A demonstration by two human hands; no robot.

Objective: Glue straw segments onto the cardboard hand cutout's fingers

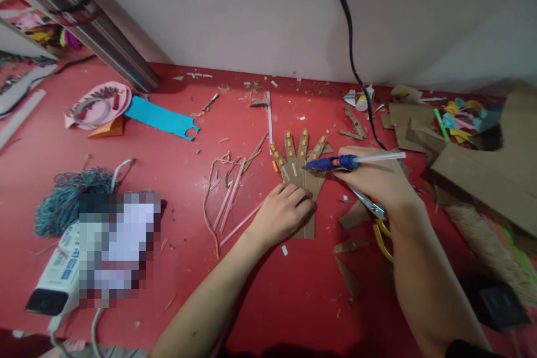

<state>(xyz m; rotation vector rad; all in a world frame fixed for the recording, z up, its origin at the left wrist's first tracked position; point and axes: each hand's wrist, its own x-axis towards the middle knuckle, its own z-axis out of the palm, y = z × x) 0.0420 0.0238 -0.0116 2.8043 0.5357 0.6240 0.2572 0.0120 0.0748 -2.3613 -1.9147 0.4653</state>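
Observation:
A cardboard cutout shaped like a hand [309, 183] lies on the red table, with small orange pieces along its fingers and a few pale strips on its palm. My left hand [286, 210] rests on the cutout's lower left part, its fingers bent and pressed together. In my right hand [373, 176] is a blue glue gun [331, 163] with a clear glue stick out of its back. The gun's nozzle is at the upper palm of the cutout; whether it touches is unclear. One orange piece [276, 166] lies just left of the cutout.
Scissors [371, 204] lie partly under my right forearm. Clear straws [230, 193] and twine [205, 207] are left of the cutout. A blue strip [161, 117], steel flask [100, 39] and yarn [75, 196] stand or lie farther left. Cardboard [482, 179] is at right; a black cable [350, 39] hangs behind.

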